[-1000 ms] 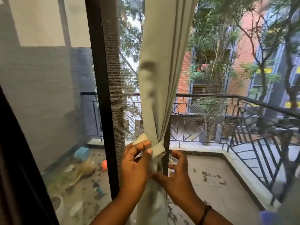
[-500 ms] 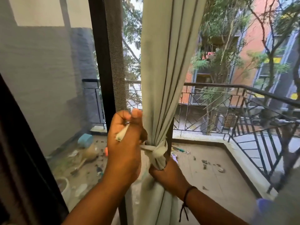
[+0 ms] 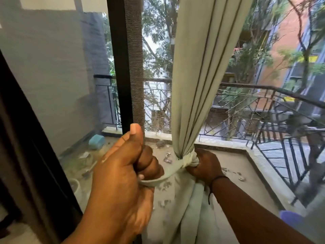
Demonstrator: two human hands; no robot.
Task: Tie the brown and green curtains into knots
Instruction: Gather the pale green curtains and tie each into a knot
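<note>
A pale green curtain hangs in the middle of the window, gathered at waist height by a fabric tie knotted around it. My left hand is close to the camera, fist closed, gripping the free end of the tie, which runs taut from the knot. My right hand grips the curtain right at the knot, from its right side. The curtain's lower part hangs loose below the knot. No brown curtain is in view.
A black window frame post stands just left of the curtain. Behind the mesh screen lies a balcony floor with scattered debris, a blue tub and a metal railing. A dark frame runs down the left side.
My left hand has pulled the tie's end down and toward me, drawing the knot tighter. My right hand moved from under the knot to grip the curtain at its right side.
</note>
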